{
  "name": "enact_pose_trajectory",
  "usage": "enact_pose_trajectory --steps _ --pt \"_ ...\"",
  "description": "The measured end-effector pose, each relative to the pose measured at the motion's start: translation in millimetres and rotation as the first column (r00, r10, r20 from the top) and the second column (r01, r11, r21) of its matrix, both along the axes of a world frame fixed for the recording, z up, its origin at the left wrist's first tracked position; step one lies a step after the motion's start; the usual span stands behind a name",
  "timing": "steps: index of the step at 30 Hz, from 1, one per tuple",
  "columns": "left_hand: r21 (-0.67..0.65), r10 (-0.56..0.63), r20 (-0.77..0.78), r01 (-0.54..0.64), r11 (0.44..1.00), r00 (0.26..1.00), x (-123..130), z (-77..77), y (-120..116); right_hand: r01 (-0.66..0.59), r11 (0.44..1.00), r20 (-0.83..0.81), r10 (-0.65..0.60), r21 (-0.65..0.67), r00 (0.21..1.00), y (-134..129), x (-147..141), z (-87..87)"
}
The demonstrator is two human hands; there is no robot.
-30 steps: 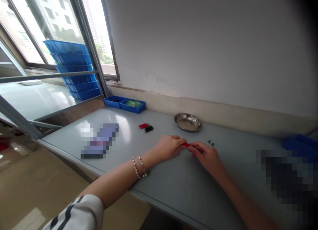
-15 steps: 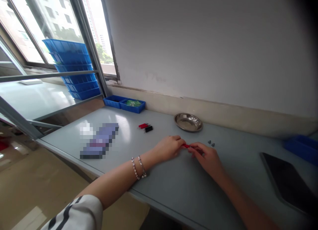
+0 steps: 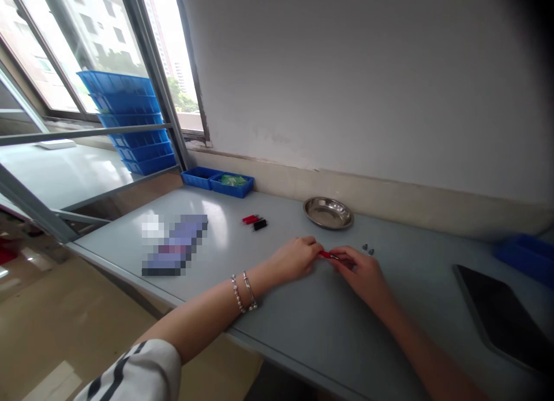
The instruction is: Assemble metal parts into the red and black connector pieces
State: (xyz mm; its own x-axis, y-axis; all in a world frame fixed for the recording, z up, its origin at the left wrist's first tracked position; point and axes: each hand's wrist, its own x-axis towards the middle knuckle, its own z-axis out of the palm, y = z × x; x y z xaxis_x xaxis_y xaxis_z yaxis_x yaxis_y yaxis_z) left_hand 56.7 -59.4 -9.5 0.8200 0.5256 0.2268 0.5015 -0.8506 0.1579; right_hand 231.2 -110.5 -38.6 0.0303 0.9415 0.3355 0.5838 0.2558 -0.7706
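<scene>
Between my two hands is a slim red piece with a metal end, held just above the grey table. My left hand pinches its red end from the left. From the right, my right hand has its thumb and fingers closed on the metal end, partly hiding it. Two small grey cone-shaped parts lie beyond my right hand. Farther left lie several red pieces and black pieces of a similar slim shape, with thin metal ends.
A round metal dish stands near the wall. Two blue bins sit at the back left, one with green packets. A blurred-out purple object lies left. On the right are a dark tablet-like slab and a blue bin.
My hands stay in almost the same place. More of the red piece's metal end shows between my right fingers. The view has shifted very slightly.
</scene>
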Motion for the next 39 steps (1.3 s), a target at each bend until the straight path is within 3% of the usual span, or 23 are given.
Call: enact_pose_trajectory --steps 21,39 --pt "-0.007 0.012 0.003 -0.012 1.000 1.000 0.1 2.5 -1.6 -0.029 0.999 0.100 0.031 -0.024 0.994 -1.8 2.3 2.2" --pt "-0.012 -0.018 0.043 0.018 1.000 0.999 -0.8 1.4 -0.6 -0.030 0.997 -0.005 0.029 -0.066 1.000 -2.5 -0.7 3.6"
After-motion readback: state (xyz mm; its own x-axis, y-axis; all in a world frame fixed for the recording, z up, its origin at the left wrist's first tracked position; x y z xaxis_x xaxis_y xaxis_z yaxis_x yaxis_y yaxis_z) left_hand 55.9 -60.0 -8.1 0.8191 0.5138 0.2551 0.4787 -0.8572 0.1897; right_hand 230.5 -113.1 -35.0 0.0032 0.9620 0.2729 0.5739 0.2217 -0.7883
